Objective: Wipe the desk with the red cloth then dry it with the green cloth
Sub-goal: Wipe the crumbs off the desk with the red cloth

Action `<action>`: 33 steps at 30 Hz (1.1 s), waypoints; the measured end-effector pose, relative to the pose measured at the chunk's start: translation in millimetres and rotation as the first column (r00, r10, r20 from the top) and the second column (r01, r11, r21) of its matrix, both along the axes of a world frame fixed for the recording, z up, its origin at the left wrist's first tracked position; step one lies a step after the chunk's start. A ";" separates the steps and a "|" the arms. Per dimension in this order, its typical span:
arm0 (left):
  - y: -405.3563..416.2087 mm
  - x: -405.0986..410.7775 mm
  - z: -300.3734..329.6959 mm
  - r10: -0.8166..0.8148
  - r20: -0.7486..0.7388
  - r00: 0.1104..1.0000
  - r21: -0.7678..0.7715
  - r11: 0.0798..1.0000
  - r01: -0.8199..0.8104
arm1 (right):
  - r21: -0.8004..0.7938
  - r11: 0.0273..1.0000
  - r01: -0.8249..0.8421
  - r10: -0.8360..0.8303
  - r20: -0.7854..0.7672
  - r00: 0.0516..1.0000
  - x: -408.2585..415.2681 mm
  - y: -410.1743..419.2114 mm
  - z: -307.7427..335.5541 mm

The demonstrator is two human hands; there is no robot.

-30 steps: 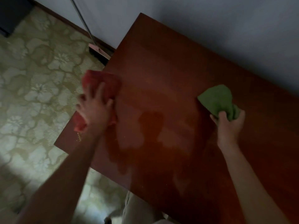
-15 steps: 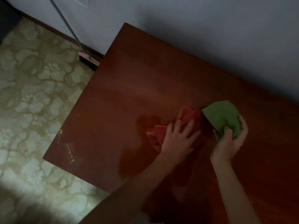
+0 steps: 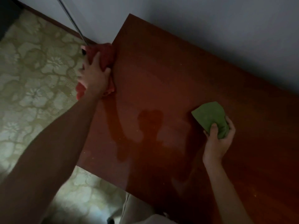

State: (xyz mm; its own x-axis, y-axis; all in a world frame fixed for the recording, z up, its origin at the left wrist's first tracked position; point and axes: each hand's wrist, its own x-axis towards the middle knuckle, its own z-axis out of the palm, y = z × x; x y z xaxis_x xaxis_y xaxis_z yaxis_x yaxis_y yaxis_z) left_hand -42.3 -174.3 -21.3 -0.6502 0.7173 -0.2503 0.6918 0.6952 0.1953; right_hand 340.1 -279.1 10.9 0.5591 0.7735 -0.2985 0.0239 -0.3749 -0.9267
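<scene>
The desk is a glossy reddish-brown top running along a grey wall. My left hand presses the red cloth at the desk's left edge, and part of the cloth hangs past that edge. My right hand rests on the desk at the right, holding the bunched green cloth between thumb and fingers. The green cloth lies flat on the surface beyond my fingers.
A broom with a thin handle leans on the wall just behind the red cloth. A floral patterned floor lies left of and below the desk. The grey wall borders the desk's far side.
My left hand has swept the red cloth from the middle of the desk, beside the green cloth, out to the left edge. My right hand has kept the green cloth in place.
</scene>
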 end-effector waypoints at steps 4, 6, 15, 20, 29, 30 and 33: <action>-46.3 39.3 -0.8 -0.189 -0.151 0.970 -0.033 0.982 0.187 | -0.001 1.000 0.004 -0.004 0.005 1.000 -2.8 -12.6 -2.5; -68.2 80.5 -0.1 -0.461 -0.180 0.869 -0.024 0.885 0.465 | 0.005 1.000 -0.006 0.006 0.025 1.000 -3.2 -12.4 -0.1; -193.6 234.7 2.9 -0.876 0.055 0.480 -0.007 0.480 0.877 | -0.020 0.975 -0.221 0.222 0.024 0.975 -58.2 27.6 4.4; -211.8 153.6 -2.1 -0.685 -0.028 0.728 0.007 0.728 0.685 | -0.019 0.847 -0.531 0.530 0.099 0.842 -129.8 62.8 -9.6; -198.2 -23.0 0.1 -0.133 -0.088 0.987 -0.034 0.991 0.131 | -0.218 0.795 -0.567 0.587 0.514 0.626 -142.4 96.9 -34.6; -196.3 -22.5 0.2 -0.089 -0.081 0.993 -0.024 0.996 0.088 | -0.228 0.813 -0.536 0.562 0.545 0.622 -135.4 91.6 -31.7; -195.4 0.8 2.6 -0.136 -0.121 0.983 -0.020 0.991 0.134 | -0.221 0.847 -0.482 0.502 0.630 0.592 -106.8 59.5 -27.1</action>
State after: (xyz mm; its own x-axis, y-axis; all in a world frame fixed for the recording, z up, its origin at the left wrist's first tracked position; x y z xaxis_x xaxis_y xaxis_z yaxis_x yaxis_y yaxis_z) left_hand -41.5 -369.6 -18.7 -0.5738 0.7980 -0.1844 0.7975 0.5956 0.0959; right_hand 233.3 -219.6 -16.2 0.1506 0.9878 -0.0408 0.7931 -0.1454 -0.5915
